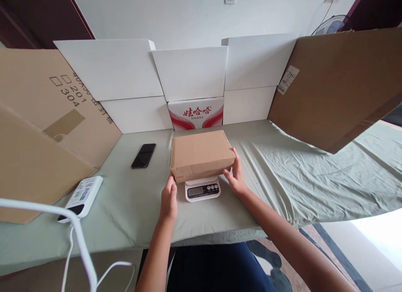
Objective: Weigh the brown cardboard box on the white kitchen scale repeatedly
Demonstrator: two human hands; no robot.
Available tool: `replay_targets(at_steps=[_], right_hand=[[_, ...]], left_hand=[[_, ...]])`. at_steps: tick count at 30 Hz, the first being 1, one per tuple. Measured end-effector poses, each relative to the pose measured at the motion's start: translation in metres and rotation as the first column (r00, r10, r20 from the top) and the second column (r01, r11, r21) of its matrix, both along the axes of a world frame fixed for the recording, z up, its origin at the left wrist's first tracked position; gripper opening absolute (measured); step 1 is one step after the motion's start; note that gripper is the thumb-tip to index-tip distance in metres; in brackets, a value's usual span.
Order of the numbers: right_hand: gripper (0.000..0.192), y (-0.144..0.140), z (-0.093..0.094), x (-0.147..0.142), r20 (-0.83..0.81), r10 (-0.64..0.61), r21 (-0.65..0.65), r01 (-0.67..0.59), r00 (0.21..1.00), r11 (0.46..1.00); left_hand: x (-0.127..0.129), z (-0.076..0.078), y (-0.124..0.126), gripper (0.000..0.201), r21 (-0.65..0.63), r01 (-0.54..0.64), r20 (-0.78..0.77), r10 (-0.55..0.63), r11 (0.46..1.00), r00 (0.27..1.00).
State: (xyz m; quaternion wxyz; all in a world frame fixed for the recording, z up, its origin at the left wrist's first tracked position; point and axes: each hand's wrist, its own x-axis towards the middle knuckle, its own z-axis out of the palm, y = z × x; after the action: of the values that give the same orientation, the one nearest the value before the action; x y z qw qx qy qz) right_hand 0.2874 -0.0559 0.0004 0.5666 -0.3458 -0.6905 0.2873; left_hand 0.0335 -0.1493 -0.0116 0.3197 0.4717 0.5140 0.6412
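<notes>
Box: plain brown cardboard carton point(202, 154), closed, rectangular, sits flat on top of small white digital kitchen scale point(202, 188); overhangs scale on all sides, only front strip w/ display & buttons shows.
Step (judged): weighing the carton; it looks just about settled on the platform, hands at both ends.
Next move calls for (judged): both hands fully clear of the carton so nothing adds load, box kept centred & level, then display read. Digits too small to tell.
L hand point(169, 197): fingers together, extended, tips touching box's near-left bottom corner; palm facing in, forearm coming straight up from bottom edge.
R hand point(235, 174): open, fingers lightly spread, laid against box's right end near the front corner; no pinch, wrist bent slightly inward.
Grip: neither hand closed round the box, contact only.
Surface: table under wrinkled pale green cloth point(282, 170).
Nearby: black smartphone point(143, 155) left of box, apart; white power bank w/ cable point(82, 197) further left.
</notes>
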Motion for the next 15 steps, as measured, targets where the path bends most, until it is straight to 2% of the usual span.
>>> replay_targets(at_steps=[10,15], right_hand=[[0.08,0.0061,-0.0017,-0.0011,-0.052,0.048,-0.052,-0.051,0.998,0.997],[0.077,0.0039,0.0006,-0.0015,-0.05,0.042,-0.034,-0.044,0.998,0.998]], left_hand=[[-0.0031,-0.0032,0.0024,0.058,-0.025,-0.061,-0.04,0.06,0.998,0.997],[-0.0023,-0.0034,0.0035,0.06,-0.023,-0.028,0.027,0.028,0.999,0.999]])
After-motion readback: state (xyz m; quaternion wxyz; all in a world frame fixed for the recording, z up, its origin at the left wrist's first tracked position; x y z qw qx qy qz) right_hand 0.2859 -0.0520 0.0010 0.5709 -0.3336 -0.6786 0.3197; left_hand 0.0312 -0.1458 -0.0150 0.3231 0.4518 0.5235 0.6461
